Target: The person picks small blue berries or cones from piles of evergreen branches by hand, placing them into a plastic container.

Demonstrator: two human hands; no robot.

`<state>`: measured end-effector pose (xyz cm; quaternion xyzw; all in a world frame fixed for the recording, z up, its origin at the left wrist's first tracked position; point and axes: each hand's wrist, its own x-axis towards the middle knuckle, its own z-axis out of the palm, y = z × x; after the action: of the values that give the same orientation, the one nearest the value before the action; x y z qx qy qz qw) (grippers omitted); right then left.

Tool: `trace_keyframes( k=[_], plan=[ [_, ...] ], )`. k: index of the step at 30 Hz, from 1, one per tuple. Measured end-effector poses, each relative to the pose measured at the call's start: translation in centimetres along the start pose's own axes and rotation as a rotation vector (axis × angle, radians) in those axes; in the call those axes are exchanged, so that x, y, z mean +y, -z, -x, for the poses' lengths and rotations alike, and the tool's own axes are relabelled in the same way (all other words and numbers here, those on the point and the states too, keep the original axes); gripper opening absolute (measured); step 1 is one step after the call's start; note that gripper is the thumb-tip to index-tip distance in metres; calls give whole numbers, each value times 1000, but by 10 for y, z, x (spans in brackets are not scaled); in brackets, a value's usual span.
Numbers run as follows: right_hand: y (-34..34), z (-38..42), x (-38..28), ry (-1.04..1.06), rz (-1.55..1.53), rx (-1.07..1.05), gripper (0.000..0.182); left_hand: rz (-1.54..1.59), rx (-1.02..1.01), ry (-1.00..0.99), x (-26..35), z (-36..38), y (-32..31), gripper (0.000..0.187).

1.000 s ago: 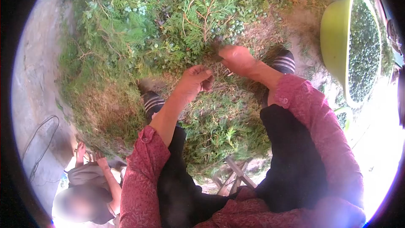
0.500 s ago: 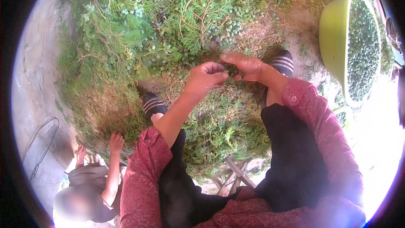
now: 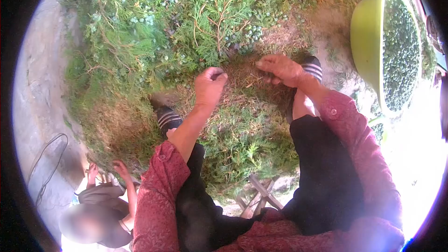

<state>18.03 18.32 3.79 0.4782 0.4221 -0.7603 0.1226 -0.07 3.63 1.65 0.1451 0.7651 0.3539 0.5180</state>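
Note:
My left hand (image 3: pixel 209 87) is closed, thumb against curled fingers, above the trampled greenery between my shoes. What it holds, if anything, is hidden. My right hand (image 3: pixel 283 71) is to its right, a gap between the two, with its fingers bent inward and pressed together. Anything inside it is too small to make out. Just beyond both hands lies a heap of cut conifer branches (image 3: pixel 218 23) with flat green sprays and small bluish-green cones (image 3: pixel 252 32).
At the right stands a yellow-green tub (image 3: pixel 366 37) full of small green cones (image 3: pixel 400 56). My striped shoes (image 3: pixel 168 118) rest on the litter. A wooden stool (image 3: pixel 261 196) is under me. Another person (image 3: pixel 100 205) sits at the lower left, near a cable (image 3: pixel 49 163) on concrete.
My hands were close together with small green bits between them; now they have drawn apart, left to the left, right slightly right. The other person's hand has shifted a little.

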Motion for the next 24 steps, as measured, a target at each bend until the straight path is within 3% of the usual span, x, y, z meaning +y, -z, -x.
trace_keyframes(
  k=[1,3,4,6,10,14,17,19,20,22,24],
  plan=[
    [2,-2,-4,1,2,1,29,-98,98,-227,-15,-8,-1,15],
    [7,-14,-13,249,368,207,30,-203,105,-342,-4,-5,1,16],
    [7,-22,-14,250,368,207,30,-309,112,-456,0,-4,1,18],
    [5,-40,-11,801,793,425,25,-423,94,-521,-4,-10,0,21],
    [-8,-62,-5,774,1089,538,17,-656,108,-609,-3,-14,-5,29],
    [-15,-58,-2,768,1307,512,12,-754,92,-549,0,-18,-6,28],
    [-9,-61,2,811,1217,511,12,-814,100,-506,2,-20,-8,25],
    [-6,-39,-11,410,518,160,17,-761,111,-494,5,-19,-9,22],
    [-2,-33,-9,409,520,157,17,-759,112,-491,4,-21,-9,22],
    [5,-22,-5,53,-185,-140,25,-782,127,-504,3,-24,-11,20],
    [3,-15,-5,39,-260,-140,24,-780,131,-496,7,-22,-12,19]
  ],
)
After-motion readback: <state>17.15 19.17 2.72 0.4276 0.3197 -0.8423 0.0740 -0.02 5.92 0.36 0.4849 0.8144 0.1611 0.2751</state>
